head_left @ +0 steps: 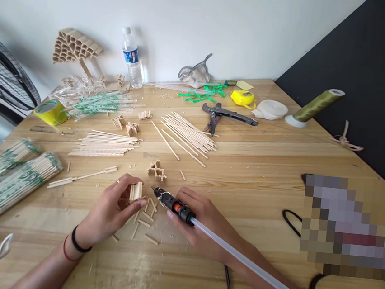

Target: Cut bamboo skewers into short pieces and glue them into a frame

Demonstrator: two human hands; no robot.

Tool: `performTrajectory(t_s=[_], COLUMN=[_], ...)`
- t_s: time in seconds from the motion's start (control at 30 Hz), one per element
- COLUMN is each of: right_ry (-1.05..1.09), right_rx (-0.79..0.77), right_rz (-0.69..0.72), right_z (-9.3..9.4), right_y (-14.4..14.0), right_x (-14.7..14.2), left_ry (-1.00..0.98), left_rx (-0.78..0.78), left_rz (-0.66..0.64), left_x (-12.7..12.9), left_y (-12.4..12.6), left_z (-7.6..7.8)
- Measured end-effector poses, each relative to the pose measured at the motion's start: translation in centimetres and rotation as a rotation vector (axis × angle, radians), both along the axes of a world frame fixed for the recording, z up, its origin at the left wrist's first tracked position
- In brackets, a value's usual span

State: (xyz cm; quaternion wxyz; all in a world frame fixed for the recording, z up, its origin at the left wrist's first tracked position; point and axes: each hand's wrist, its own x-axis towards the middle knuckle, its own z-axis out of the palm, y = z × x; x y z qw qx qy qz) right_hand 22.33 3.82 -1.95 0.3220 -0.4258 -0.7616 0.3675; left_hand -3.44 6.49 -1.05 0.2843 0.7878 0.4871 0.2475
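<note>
My left hand pinches a small block of glued wooden stick pieces between thumb and fingers, just above the wooden table. My right hand holds a slim black and orange glue gun with a long clear glue stick trailing toward me. The gun's tip points left, a short gap from the block. Several short cut stick pieces lie on the table between and below the hands. A small glued stick lattice sits just beyond them.
Loose bamboo sticks lie in two piles. Wrapped stick bundles sit at the left. Black pliers, a yellow tape measure, a water bottle, a yellow tape roll, an olive thread spool and a stick honeycomb stand farther back.
</note>
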Motion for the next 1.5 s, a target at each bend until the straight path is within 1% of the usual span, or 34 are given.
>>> performTrajectory(t_s=[0.3, 0.57, 0.8, 1.17, 1.5], right_ry=[0.003, -0.001, 0.003, 0.005, -0.009], right_rx=[0.015, 0.027, 0.027, 0.025, 0.046], right_rz=[0.011, 0.015, 0.018, 0.018, 0.016], right_z=[-0.04, -0.11, -0.44, -0.70, -0.50], right_y=[-0.05, -0.04, 0.02, 0.01, -0.11], right_x=[-0.09, -0.08, -0.09, -0.02, -0.12], left_ry=[0.040, 0.053, 0.029, 0.040, 0.050], left_rx=[-0.068, -0.086, -0.195, -0.193, -0.167], left_rz=[-0.094, -0.104, -0.115, -0.148, -0.170], left_x=[0.15, 0.10, 0.04, 0.10, 0.04], left_y=[-0.01, 0.07, 0.08, -0.03, 0.01], left_z=[0.02, 0.00, -0.16, 0.07, 0.00])
